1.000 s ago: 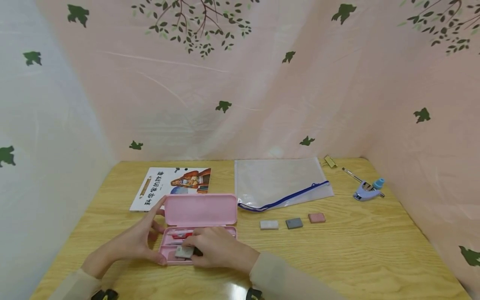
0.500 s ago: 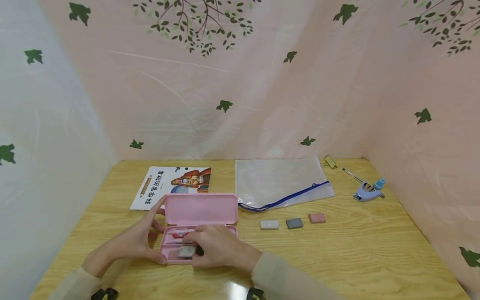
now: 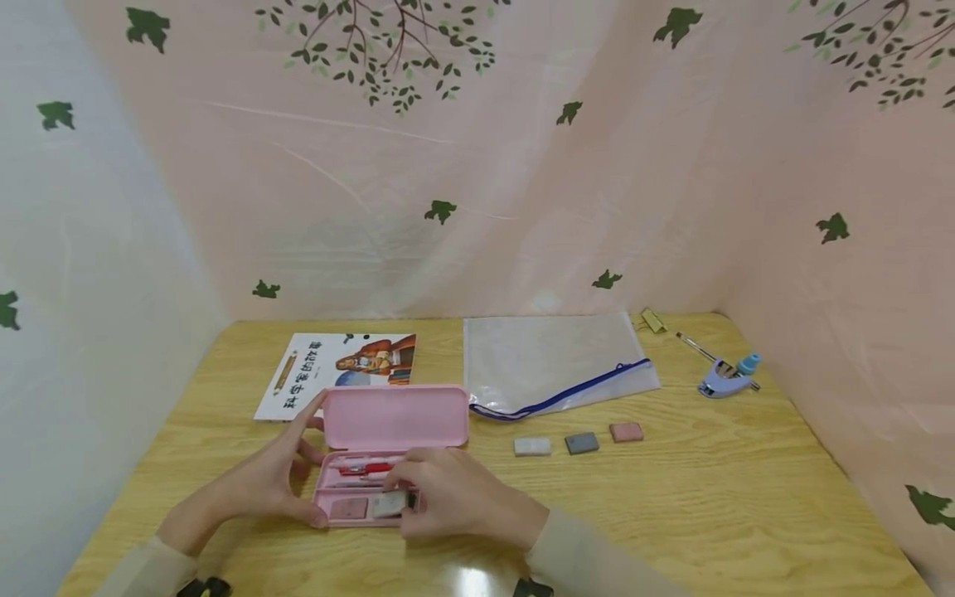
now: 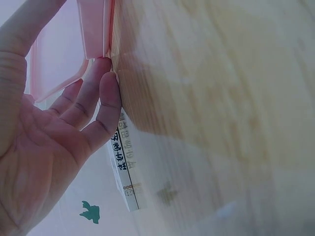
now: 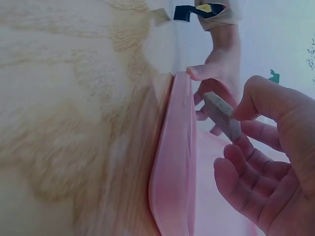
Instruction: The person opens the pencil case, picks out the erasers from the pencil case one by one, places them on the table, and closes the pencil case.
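A pink pencil case [image 3: 319, 489] lies with its lid [image 3: 395, 417] raised. My left hand [image 3: 272, 481] holds it at the left end, thumb at the near corner and index finger at the lid's edge; other fingers reach behind the lid in the left wrist view. Over the near compartment, my right hand [image 3: 455, 493] pinches a pale grey eraser [image 5: 221, 115] between thumb and fingertips. A pink eraser [image 3: 348, 507] lies in that compartment's left end. Pens, one of them a red pen [image 3: 379, 468], lie in the far compartment. My right hand hides the case's right end.
Right of the case lie a white eraser [image 3: 532, 447], a grey eraser [image 3: 582, 443] and a pink-red eraser [image 3: 626, 432]. Behind are a booklet [image 3: 298, 373] and a clear zip pouch [image 3: 548, 356]. A binder clip [image 3: 653, 321], a pen [image 3: 696, 346] and a lilac holder [image 3: 722, 381] sit far right.
My right hand has moved right along the case with the pale grey eraser, showing more of the pink eraser and pens. My left hand keeps its hold; the view has shifted slightly.
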Tool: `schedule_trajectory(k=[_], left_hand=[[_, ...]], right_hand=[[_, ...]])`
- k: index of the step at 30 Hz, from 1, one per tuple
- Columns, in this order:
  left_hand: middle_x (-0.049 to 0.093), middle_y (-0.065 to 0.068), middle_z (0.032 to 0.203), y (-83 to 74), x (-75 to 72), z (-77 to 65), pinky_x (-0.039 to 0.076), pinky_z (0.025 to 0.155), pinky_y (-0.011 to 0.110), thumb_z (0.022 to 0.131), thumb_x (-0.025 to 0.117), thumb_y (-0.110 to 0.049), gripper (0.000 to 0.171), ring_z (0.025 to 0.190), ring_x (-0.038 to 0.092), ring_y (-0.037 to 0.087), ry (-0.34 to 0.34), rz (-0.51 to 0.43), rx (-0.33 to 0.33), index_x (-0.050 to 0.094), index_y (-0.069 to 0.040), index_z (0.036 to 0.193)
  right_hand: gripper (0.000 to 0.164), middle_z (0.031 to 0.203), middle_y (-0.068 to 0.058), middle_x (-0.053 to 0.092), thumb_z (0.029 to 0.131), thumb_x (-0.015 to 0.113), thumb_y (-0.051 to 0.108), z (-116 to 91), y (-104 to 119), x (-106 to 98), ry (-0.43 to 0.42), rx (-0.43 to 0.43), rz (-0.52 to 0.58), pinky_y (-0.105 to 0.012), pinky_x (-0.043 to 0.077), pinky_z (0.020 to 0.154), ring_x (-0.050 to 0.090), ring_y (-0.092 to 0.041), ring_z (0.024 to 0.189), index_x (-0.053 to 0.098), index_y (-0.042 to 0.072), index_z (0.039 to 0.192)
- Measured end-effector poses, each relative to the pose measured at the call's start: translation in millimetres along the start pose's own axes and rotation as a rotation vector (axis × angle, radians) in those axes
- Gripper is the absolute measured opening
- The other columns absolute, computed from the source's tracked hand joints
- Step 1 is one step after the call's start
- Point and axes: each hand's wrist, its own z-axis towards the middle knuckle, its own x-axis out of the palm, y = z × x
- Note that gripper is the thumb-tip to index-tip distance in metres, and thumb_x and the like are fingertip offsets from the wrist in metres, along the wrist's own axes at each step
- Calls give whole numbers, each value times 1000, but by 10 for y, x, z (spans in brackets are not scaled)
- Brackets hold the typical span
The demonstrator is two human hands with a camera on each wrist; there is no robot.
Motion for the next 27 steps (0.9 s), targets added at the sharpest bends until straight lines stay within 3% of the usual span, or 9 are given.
schedule_trajectory(k=[6, 10, 17, 27], left_hand=[[38, 22, 140, 5, -6, -5, 58, 81, 32, 61, 98, -40, 148, 97, 62, 18, 2, -2, -9, -9, -31, 163], [38, 21, 140, 1, -3, -9, 58, 81, 32, 61, 98, -40, 148, 96, 62, 18, 0, -1, -8, -8, -31, 163], [38, 20, 140, -14, -6, 0, 58, 82, 33, 61, 98, -42, 147, 96, 62, 18, 2, 11, -9, -9, -32, 162], [38, 21, 140, -4, -2, 1, 57, 82, 32, 63, 98, -40, 147, 96, 62, 19, 5, 15, -9, -10, -31, 162]], right_hand=[[35, 103, 14, 64, 75, 78, 22, -258, -94, -114, -32, -20, 7, -7, 38, 67, 49, 3, 79, 77, 21, 109], [35, 100, 14, 63, 73, 78, 17, -494, -244, -178, -74, -7, 69, -6, 39, 61, 51, 2, 72, 76, 20, 108], [34, 95, 13, 64, 76, 74, 7, -936, -564, -411, -83, 64, 272, -15, 50, 60, 58, -2, 68, 74, 17, 108], [33, 87, 8, 65, 77, 76, 2, -1299, -996, -485, -121, 143, 309, -22, 52, 56, 59, -4, 66, 74, 8, 109]])
